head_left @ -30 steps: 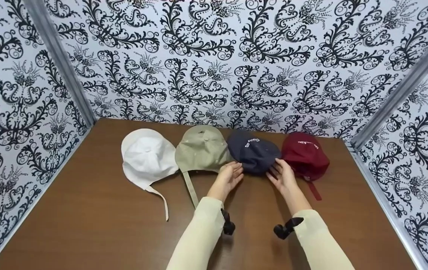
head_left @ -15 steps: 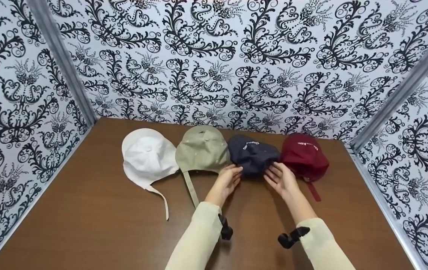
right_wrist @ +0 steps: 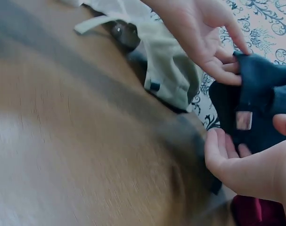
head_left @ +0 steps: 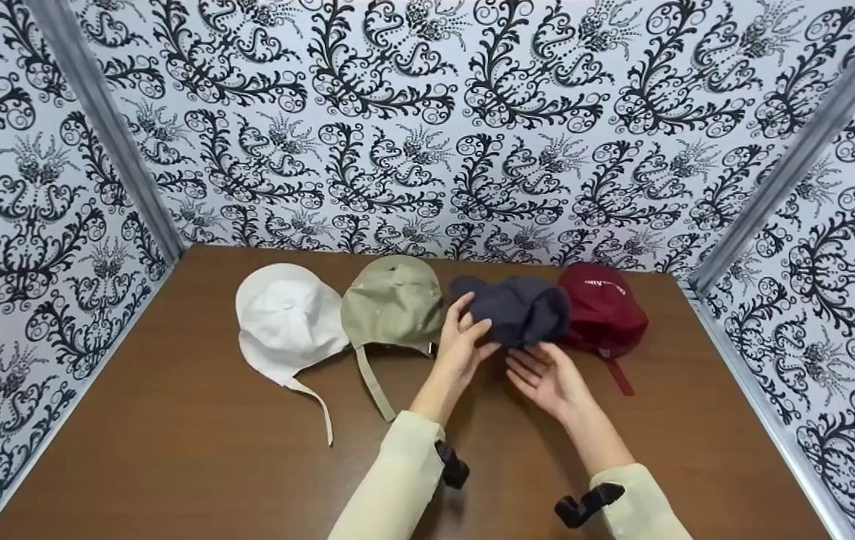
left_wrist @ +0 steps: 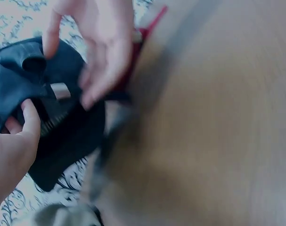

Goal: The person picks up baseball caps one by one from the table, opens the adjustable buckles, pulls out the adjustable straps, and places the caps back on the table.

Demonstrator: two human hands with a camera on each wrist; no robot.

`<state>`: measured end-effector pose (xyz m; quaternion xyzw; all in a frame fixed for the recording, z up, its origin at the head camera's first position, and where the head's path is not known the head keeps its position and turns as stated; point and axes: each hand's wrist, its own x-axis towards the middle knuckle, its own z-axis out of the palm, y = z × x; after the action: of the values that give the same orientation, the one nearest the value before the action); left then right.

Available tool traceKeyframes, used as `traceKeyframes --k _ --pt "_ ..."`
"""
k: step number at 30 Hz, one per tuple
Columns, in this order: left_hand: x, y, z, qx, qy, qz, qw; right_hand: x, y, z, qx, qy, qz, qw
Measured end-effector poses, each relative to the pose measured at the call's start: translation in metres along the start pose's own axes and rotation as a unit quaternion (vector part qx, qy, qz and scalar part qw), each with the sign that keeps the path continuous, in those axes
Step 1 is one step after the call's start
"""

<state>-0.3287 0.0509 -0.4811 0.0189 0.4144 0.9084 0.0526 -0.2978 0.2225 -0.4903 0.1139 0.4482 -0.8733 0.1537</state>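
A navy baseball cap (head_left: 517, 307) is raised and tipped between my two hands, its underside showing in both wrist views. My left hand (head_left: 461, 349) grips the cap's edge on the left, fingertips inside the opening and thumb outside. Just below the cap's right side is my right hand (head_left: 551, 379), fingers extended and loosely spread, fingertips right at the edge. Inside the cap, a small pale label (right_wrist: 243, 120) shows. To the left lies an olive-green cap (head_left: 394, 300); a dark red cap (head_left: 604, 311) lies to the right, partly behind the navy one.
A white cap (head_left: 289, 319), its strap trailing forward, lies at the far left of the row. Everything rests along the back of a brown wooden table (head_left: 247, 480). Patterned black-and-white walls (head_left: 397, 150) enclose the back and both sides.
The navy cap has been lifted and tipped, and its white lettering has gone out of sight. My left hand has moved up its side, while my right hand has shifted lower and left.
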Motion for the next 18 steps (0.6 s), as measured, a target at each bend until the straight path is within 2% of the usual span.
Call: traceKeyframes --k 3,6,9,13,15,18 --pt "-0.004 0.007 0.008 -0.025 0.003 0.006 0.9997 -0.003 0.001 0.003 0.071 -0.009 0.005 0.9974" --pt "-0.008 0.014 0.014 -0.046 0.007 0.011 0.9989 -0.007 0.001 0.007 0.153 0.004 0.003 0.9883" --pt "-0.012 0.021 0.016 -0.062 0.014 0.02 0.9978 -0.011 -0.001 0.012 0.239 0.019 0.007 0.9709" --pt "-0.016 0.028 0.017 -0.1 0.029 0.033 0.994 -0.018 -0.002 0.022 0.342 0.011 0.01 0.9396" --pt "-0.018 0.03 0.015 -0.117 0.034 0.038 0.9918 -0.021 -0.001 0.026 0.368 -0.006 0.012 0.9299" --pt "-0.023 0.034 0.011 -0.131 0.037 0.04 0.9899 -0.023 0.002 0.029 0.362 -0.052 0.011 0.9308"
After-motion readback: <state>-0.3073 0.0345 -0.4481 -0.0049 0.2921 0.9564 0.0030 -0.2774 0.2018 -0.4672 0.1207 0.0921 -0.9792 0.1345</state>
